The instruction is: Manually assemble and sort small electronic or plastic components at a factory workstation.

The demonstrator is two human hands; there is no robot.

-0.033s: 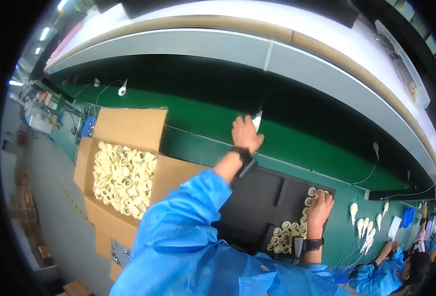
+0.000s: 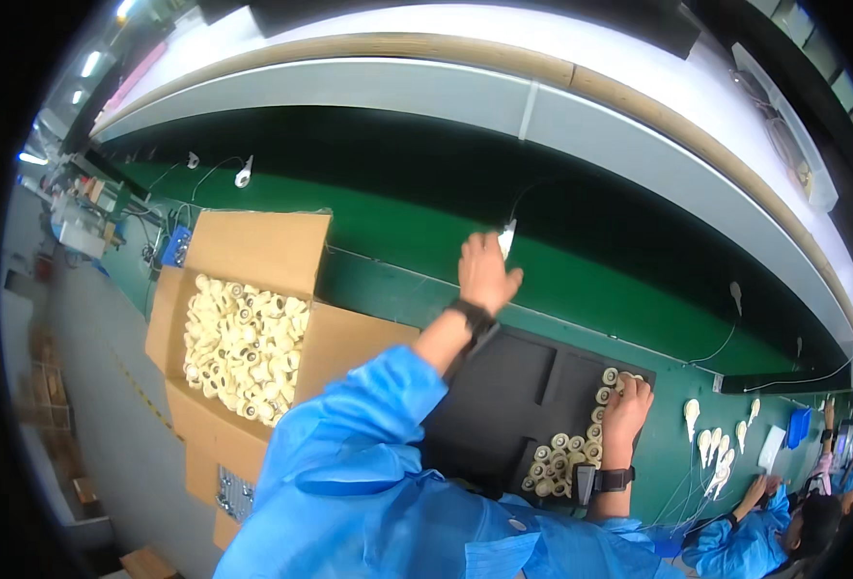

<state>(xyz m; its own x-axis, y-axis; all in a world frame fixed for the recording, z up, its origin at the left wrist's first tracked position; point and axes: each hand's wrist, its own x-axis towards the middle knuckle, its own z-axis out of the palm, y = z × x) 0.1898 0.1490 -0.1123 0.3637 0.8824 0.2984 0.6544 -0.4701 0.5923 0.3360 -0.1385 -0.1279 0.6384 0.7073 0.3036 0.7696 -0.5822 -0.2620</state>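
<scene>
My left hand (image 2: 489, 275) is stretched over the green bench, fingers extended and apart. A small white part on a thin wire (image 2: 507, 237) stands just beyond its thumb and index finger; I cannot tell whether they touch. To the right, my right hand (image 2: 628, 410) curls its fingers round a cream round part at the far right corner of a black tray (image 2: 484, 396); the fingers partly hide it. Several cream round parts with dark centres (image 2: 554, 466) lie along the tray's right side and near corner.
An open cardboard box (image 2: 363, 333) at left holds a heap of cream parts (image 2: 243, 352). White wired pieces (image 2: 716, 446) lie on the right of the bench, near a blue bin (image 2: 799, 427). A co-worker (image 2: 750, 536) sits at lower right. A shelf edge (image 2: 426, 72) spans the far side.
My left hand has drawn slightly nearer and to the right, a little back from the white wired part. My right hand stays at the tray's corner.
</scene>
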